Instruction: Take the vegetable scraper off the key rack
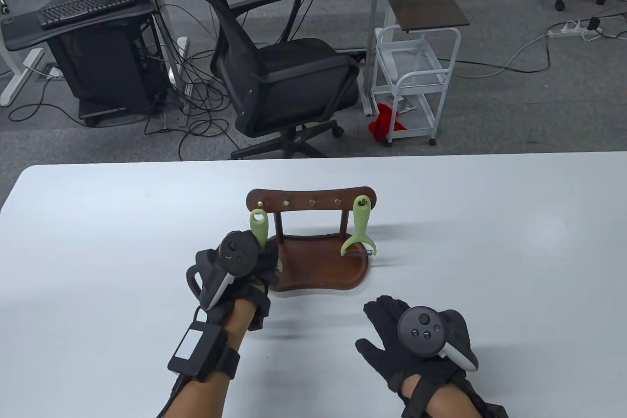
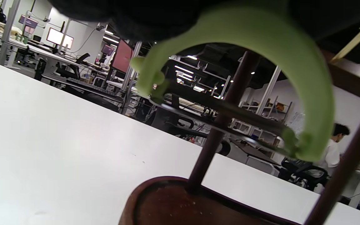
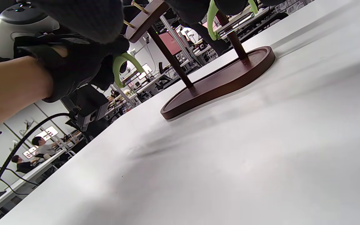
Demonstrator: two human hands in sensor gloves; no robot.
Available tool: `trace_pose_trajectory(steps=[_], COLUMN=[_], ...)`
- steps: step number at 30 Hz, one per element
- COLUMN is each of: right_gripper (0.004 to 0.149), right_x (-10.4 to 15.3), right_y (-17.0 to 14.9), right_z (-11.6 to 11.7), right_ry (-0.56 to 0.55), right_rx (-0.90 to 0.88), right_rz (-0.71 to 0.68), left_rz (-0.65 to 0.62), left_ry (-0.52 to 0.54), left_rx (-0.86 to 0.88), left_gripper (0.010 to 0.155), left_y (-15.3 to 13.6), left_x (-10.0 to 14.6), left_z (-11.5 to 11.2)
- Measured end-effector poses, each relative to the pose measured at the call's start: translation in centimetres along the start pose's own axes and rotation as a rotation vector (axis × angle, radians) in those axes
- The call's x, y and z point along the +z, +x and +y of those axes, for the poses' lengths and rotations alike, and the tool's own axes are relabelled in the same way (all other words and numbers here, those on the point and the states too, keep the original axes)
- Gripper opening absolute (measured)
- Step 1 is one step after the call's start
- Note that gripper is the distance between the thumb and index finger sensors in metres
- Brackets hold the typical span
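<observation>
White table (image 1: 490, 241), wooden rack (image 1: 313, 241). Left hand (image 1: 240, 266) grips a green peeler (image 1: 259, 229), its head hidden behind the glove. Right hand (image 1: 421, 339) rests spread, fingers loose.

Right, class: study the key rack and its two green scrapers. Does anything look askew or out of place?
Yes. The left scraper is off its hook, its loop below the rack's bar, held tilted by the left hand. The right scraper hangs straight from its hook.

L hand (image 1: 235, 266) reaches fwd, fingers curled tight, knuckles up, forearm angled in from bottom-left. R hand (image 1: 416, 339) lies low nr the table edge, palm down, fingers (image 1: 379, 312) spread loose, gripping nothing.
</observation>
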State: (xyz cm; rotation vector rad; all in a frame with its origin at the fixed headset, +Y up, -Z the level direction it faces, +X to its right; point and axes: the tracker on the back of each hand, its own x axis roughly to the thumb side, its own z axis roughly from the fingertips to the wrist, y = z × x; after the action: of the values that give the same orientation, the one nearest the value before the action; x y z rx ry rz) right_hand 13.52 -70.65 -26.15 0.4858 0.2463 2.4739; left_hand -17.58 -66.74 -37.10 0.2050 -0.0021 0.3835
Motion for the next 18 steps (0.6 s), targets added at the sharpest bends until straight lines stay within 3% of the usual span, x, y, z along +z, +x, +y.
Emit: trace_pose_trajectory(steps=[5, 18], right_gripper=[0.075, 0.075], right_x=[0.2, 0.5], right_y=[0.4, 0.8], right_z=[-0.2, -0.1], right_ry=[-0.018, -0.033], right_rx=[0.005, 0.032], right_rz=[-0.018, -0.034], left_rz=[-0.088, -0.128], left_ry=[0.037, -0.06], left_rx=[-0.029, 0.059], left_gripper=[0.049, 0.05], left_y=[1.4, 3.0], left_x=[2.5, 9.5], left_z=[0.1, 0.8])
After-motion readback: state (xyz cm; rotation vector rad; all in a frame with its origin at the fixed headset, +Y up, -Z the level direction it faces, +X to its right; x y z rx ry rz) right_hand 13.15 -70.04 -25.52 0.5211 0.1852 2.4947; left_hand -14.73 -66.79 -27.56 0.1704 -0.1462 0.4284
